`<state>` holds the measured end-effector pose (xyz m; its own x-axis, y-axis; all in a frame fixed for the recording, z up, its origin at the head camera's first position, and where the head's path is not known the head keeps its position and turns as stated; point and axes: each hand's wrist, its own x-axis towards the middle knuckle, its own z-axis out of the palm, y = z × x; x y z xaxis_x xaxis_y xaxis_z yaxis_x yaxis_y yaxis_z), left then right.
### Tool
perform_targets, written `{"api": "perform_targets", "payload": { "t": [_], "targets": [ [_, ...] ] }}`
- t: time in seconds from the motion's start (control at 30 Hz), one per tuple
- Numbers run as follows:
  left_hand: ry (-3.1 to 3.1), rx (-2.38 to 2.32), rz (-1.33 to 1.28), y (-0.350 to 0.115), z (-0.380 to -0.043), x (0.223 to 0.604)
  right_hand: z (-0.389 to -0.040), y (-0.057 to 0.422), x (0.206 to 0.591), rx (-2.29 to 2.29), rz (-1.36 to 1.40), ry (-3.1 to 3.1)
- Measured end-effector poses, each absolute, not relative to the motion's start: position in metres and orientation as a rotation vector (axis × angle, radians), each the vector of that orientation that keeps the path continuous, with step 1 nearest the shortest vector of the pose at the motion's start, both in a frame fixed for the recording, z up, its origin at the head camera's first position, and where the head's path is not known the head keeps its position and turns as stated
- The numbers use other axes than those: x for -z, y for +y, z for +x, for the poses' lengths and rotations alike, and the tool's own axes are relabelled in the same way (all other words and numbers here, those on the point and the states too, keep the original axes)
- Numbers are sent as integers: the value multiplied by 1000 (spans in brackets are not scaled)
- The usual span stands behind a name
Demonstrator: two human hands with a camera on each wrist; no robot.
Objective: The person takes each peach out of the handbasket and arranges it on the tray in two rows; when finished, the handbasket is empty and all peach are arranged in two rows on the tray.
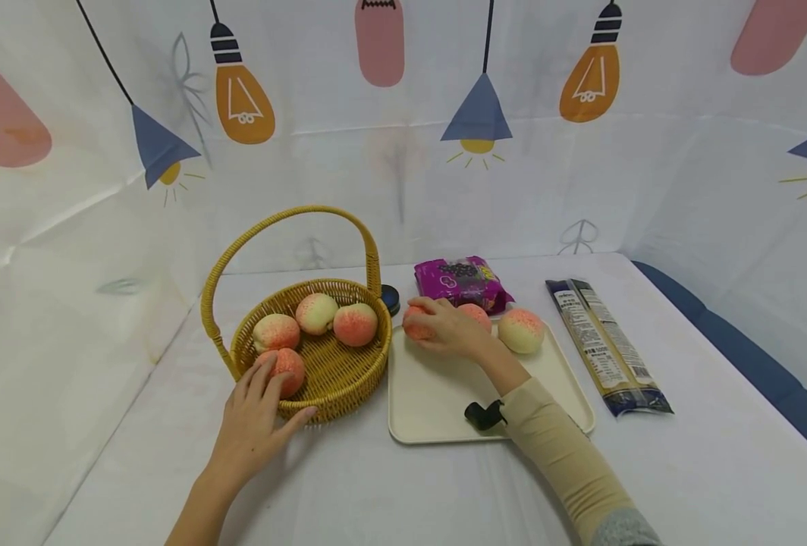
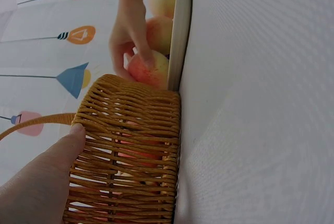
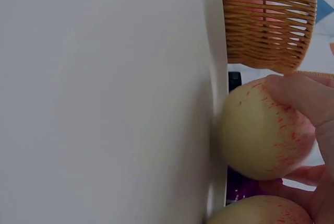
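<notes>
My left hand [image 1: 253, 421] lies over the near-left rim of a wicker basket [image 1: 352, 390], its spread fingers touching a peach [image 1: 290, 371] inside. In the left wrist view, the thumb [image 2: 73, 143] rests against the basket's outer edge. Several pink-and-cream peaches sit in the basket. Over the far-left corner of a cream tray [image 1: 431, 421], my right hand [image 1: 454, 331] grips a peach [image 3: 261, 130] between thumb and fingers. Two more peaches are on the tray: one [image 1: 475, 316] partly behind the hand, another [image 1: 521, 331] to its right.
Behind the tray lies a purple packet [image 1: 461, 280]. A small dark round object [image 1: 390, 298] stands between basket and packet. Right of the tray is a long flat package [image 1: 608, 345]. The basket's tall handle [image 1: 294, 216] arches above it.
</notes>
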<state>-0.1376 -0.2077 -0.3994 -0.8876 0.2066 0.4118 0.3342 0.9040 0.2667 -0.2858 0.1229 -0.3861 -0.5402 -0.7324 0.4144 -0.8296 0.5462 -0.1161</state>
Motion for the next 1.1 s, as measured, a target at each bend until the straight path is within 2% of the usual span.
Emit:
{"api": "perform_targets", "payload": {
  "t": [0.3, 1.1],
  "targets": [
    [-2690, 475, -400, -208, -138, 399, -286, 123, 387, -359, 1324, -2427],
    [-2669, 494, -398, -208, -139, 400, -287, 117, 380, -592, 1338, -2401]
  ]
}}
